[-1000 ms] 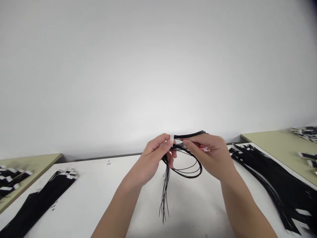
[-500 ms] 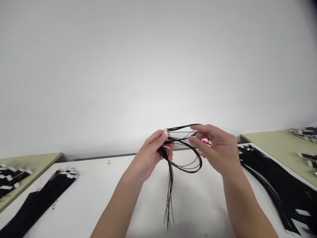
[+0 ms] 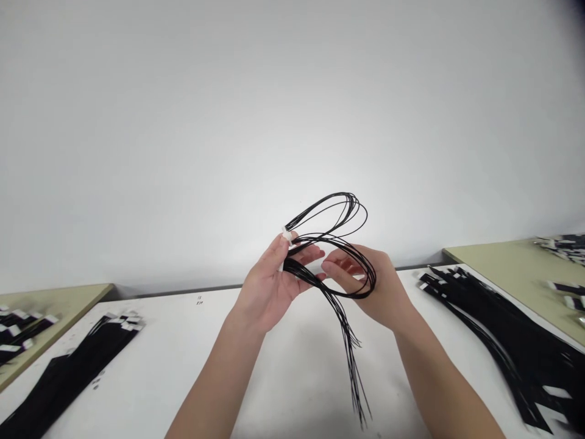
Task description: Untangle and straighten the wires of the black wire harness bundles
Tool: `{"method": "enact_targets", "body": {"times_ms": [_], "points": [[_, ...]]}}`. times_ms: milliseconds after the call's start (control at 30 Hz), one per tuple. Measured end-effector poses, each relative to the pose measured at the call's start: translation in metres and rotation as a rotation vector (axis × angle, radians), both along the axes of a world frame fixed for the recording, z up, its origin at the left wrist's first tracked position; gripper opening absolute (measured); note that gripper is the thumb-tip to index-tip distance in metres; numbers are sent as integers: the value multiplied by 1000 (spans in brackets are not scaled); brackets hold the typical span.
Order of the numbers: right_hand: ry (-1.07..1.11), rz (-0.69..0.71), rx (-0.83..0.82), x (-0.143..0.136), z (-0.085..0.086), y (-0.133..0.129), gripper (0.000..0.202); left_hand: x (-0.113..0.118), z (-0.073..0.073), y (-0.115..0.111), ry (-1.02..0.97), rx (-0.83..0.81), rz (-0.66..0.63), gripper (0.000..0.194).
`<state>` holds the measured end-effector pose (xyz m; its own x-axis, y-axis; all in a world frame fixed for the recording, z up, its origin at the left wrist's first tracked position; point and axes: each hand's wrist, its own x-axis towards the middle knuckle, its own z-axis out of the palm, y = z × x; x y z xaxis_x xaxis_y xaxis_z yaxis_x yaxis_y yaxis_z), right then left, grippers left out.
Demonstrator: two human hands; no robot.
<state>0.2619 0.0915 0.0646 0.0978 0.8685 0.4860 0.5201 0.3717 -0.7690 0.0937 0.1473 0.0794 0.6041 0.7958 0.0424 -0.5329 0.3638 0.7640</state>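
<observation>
A white connector (image 3: 287, 236) is pinched between the thumb and fingers of my left hand (image 3: 269, 283). From it, thin black wires (image 3: 340, 305) rise in one loop above and curve in a second loop to the right, with loose ends hanging down over the table. Part of the bundle lies across my left fingers. My right hand (image 3: 372, 283) is behind the lower loop, its fingers curled and thumb near the fingertips. Whether those fingers grip any wire is hidden behind the loop.
On the white table (image 3: 183, 353), black wire bundles with white ends lie at the left (image 3: 77, 372) and the right (image 3: 507, 329). Greenish side boards hold more bundles at both edges. A pale wall (image 3: 292, 110) stands behind.
My left hand has shifted slightly left with the connector. My right hand has moved left and down, off the upper wires, which now spring up in a loop. The loose ends hang farther right.
</observation>
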Motion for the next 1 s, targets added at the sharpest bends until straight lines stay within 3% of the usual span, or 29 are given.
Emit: {"method": "enact_targets", "body": {"times_ms": [133,267,567,867,1000], "points": [[6,0,80,-11,-1,-2,4,1,-2,0,18,39,-47,18],[-21,80,104,-14,-1,-1,11,2,-4,0,31,48,-61,19],[-177,71,-10,-18,-1,-3,20,4,-3,-1,55,71,-37,17],[-120,58,26,-22,-3,-1,19,2,-5,-1,49,50,-29,19],[-4,115,-64,-16,-1,-2,19,3,-4,-1,71,30,-5,18]]}}
